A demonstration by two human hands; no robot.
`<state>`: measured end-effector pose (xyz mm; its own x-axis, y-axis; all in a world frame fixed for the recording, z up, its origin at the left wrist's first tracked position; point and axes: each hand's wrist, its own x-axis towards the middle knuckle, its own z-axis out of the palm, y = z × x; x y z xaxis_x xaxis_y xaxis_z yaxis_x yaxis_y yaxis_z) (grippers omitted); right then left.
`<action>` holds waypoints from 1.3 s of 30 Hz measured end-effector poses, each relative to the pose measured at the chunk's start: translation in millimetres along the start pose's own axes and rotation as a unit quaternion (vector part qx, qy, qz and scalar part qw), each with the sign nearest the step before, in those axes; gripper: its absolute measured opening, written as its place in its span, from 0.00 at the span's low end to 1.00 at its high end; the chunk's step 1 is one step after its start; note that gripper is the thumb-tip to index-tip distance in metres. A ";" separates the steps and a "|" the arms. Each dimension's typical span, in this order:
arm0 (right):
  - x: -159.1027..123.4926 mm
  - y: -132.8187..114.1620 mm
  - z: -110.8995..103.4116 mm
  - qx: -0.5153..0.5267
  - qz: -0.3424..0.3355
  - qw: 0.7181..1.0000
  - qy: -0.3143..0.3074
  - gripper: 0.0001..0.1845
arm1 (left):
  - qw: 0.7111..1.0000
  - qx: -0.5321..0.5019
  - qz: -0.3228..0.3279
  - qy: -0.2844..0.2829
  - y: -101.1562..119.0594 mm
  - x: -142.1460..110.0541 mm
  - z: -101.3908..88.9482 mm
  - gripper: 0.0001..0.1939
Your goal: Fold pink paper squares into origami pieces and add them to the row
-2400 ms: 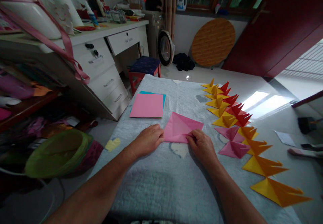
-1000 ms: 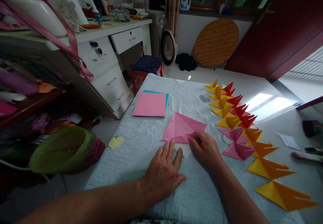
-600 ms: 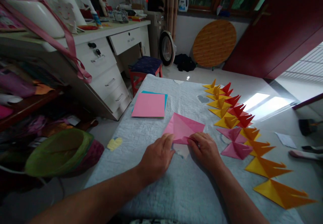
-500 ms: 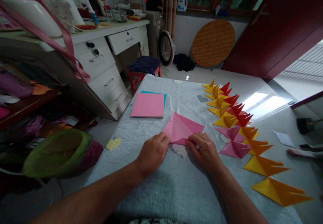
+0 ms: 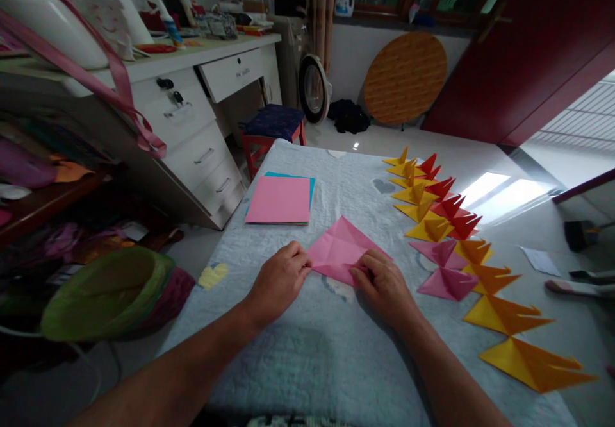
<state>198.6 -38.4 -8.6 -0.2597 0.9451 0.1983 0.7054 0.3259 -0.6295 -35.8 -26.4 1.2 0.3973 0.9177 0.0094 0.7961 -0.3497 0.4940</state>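
Two bare forearms are extended over a pale blue quilted cloth-covered desk (image 5: pixel 307 350). The left hand (image 5: pixel 278 277) is curled, its fingertips pinched on the left corner of a pink, creased, partly folded square of paper (image 5: pixel 339 251). The right hand (image 5: pixel 384 281) is laid on the near right edge of the same sheet, its fingers bent and pressed onto the fold; whether that grip is closed around the paper or only pressing on it cannot be told. The pink sheet is thus held flat on the desk between the two grips, its far corner pointed away from the person.

Just right of the right grip, two pink folded paper shapes (image 5: pixel 444 270) are laid, one behind the other. Further right, a row of yellow and orange folded paper shapes (image 5: pixel 509 331) is run from the near right edge of the desk toward its far side, where it is continued by red folded paper shapes (image 5: pixel 451 209) overlapped with yellow ones.

Beyond the left grip, a stack of flat square paper sheets (image 5: pixel 279 200) is seen, pink on top with a blue edge shown behind. Left of the desk, a green bag-lined bin (image 5: pixel 106 292) is placed on the floor. Further back, a white cabinet with drawers (image 5: pixel 202 138) and a red stool with a dark blue cushion (image 5: pixel 273 129) are visible.
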 end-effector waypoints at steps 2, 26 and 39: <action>0.7 -0.5 0.7 -0.012 0.007 1.000 0.006 0.14 | 1.000 -0.026 -0.009 0.007 -3.9 2.0 -1.9 0.07; 1.3 6.8 13.7 -0.054 0.076 0.994 0.058 0.12 | 0.995 0.079 -0.053 -0.004 1.3 6.0 0.7 0.06; 2.4 6.3 13.8 -0.066 0.075 0.994 0.051 0.11 | 0.991 0.122 -0.054 -0.003 -1.6 7.7 4.4 0.07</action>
<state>193.3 -34.4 -22.4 -0.0818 0.9788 0.1879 0.8128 0.1746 -0.5557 -32.0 -19.6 -3.4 0.3057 0.9514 -0.0378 0.9205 -0.2852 0.2672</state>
